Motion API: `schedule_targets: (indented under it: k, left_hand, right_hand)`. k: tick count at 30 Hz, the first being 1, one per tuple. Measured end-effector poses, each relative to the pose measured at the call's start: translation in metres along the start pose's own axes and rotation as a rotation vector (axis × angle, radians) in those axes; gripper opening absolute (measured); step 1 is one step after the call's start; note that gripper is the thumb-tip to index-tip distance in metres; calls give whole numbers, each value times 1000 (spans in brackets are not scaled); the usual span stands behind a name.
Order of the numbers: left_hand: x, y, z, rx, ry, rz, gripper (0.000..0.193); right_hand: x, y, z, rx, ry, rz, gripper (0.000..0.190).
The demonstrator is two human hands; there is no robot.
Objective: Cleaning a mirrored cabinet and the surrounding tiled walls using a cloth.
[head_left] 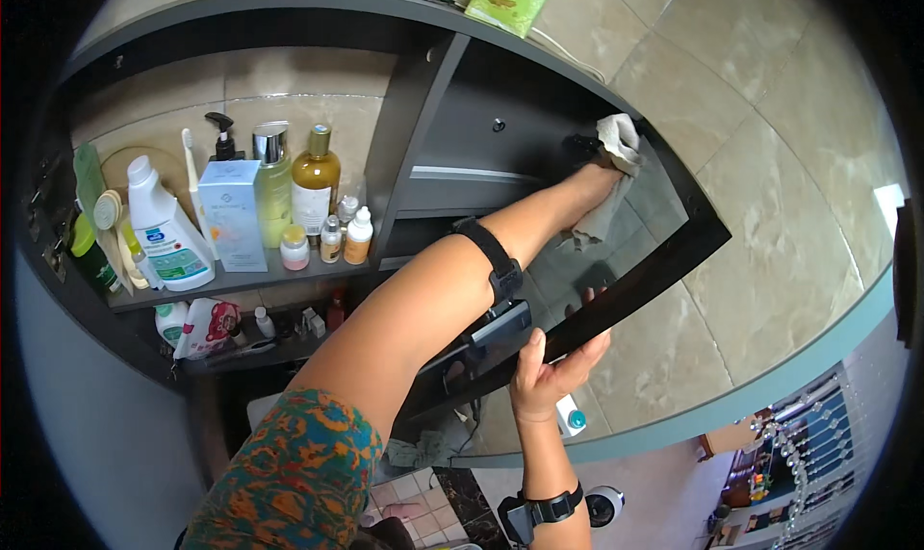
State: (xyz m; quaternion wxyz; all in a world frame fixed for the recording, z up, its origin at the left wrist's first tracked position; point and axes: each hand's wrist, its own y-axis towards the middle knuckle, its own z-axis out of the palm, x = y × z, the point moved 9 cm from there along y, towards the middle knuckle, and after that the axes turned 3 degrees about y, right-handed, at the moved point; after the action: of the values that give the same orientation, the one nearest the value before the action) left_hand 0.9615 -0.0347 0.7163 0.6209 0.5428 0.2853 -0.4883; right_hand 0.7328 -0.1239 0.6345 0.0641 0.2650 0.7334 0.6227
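My left hand (606, 178), on the arm with the patterned sleeve, reaches deep into the right compartment of a dark wall cabinet (451, 81). It presses a crumpled, greyish-white cloth (619, 137) at the upper right inner corner. Lower down, my right hand (556, 373) grips the dark front edge (642, 276) of the cabinet's right side, thumb and fingers on it. Fingertips, or their reflection, show beyond that edge. Both arms wear black straps with small devices. Part of the cloth hangs below my left hand, whose fingers are mostly hidden.
The left shelf (238, 281) holds a white cleaner bottle (170, 225), a light-blue box (232, 214), an amber bottle (315, 178) and several small bottles. More toiletries stand below. A green tissue pack (509, 3) lies on top. Beneath my right hand is a teal-capped white container (570, 416).
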Motion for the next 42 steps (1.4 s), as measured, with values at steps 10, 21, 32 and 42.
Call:
schedule_targets:
  k: [10,21,32,42]
  left_hand:
    - [195,-108,-38,145,-105,-617,53]
    - [106,-238,-9,9,-160,-368,39]
    - [113,-242,-13,129,-110,-415,36]
    - [288,-323,-77,-59,24,-740,55]
  right_hand:
    - [-4,-4,5,-2,14,2,70]
    - [0,-1,0,-16,-22,-10,68]
    - [2,2,-1,-39,16,-38,65]
    - [3,0,5,-44,21,-30,67]
